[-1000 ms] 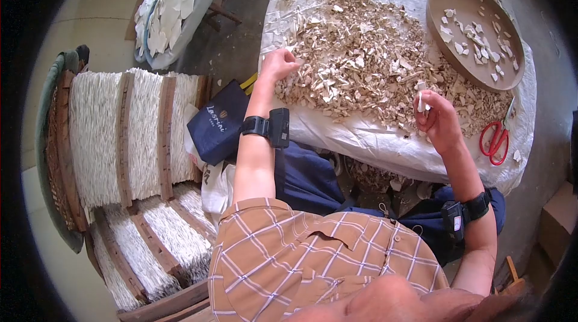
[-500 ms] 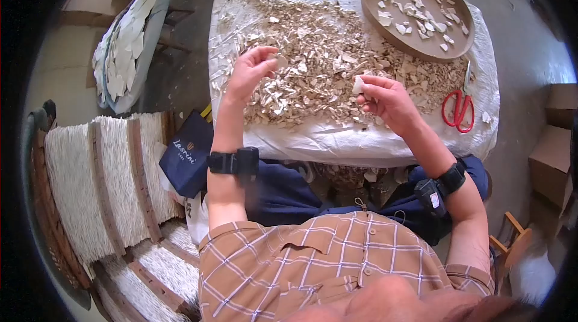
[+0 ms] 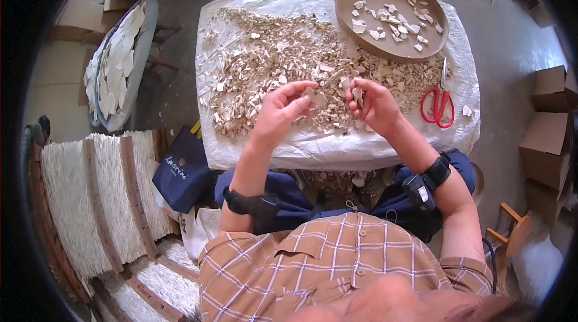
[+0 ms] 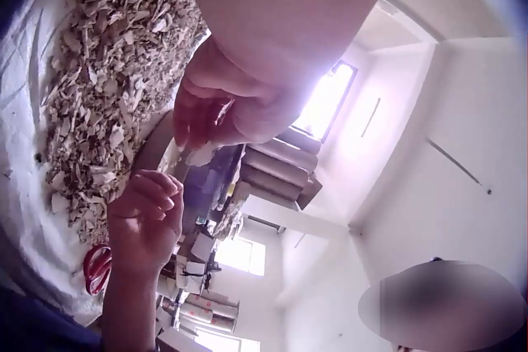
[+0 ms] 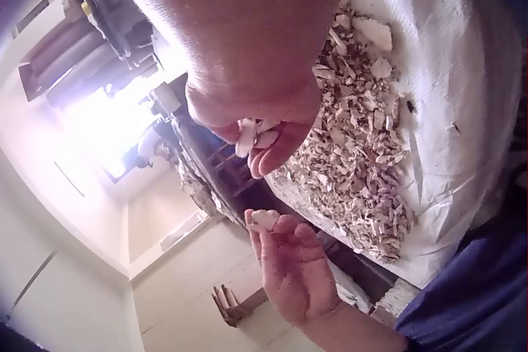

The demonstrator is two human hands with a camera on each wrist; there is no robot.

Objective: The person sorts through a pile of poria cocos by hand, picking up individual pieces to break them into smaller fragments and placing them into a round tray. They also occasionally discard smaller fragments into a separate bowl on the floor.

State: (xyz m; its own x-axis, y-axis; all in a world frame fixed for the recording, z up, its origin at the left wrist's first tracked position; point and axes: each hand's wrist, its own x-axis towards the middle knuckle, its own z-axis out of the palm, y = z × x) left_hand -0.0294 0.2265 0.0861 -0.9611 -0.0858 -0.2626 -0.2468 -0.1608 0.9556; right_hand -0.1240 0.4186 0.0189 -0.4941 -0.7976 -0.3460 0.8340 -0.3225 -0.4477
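Both hands are raised over a broad heap of pale, dry chips (image 3: 265, 63) on a white plastic sheet (image 3: 463, 81). My left hand (image 3: 278, 112) pinches a thin, off-white chip (image 3: 316, 99) between thumb and fingers; this chip (image 5: 264, 218) shows at the fingertips in the right wrist view. Opposite it, my right hand (image 3: 378, 107) holds small pale chips (image 3: 357, 92) in its curled fingers, and more of their white edges (image 5: 246, 134) show in the right wrist view. A short gap separates the two hands.
A round brown tray (image 3: 391, 54) with scattered larger chips stands at the back right. Red-handled scissors (image 3: 438, 107) lie to the right of the heap. Left of the table are a navy bag (image 3: 180, 168) and tall stacks of white sheets (image 3: 63, 201) between wooden slats.
My left hand came from the heap's left edge toward the middle, now with a chip in its fingers. The right hand kept its chips and moved closer to the left. The head view shifted.
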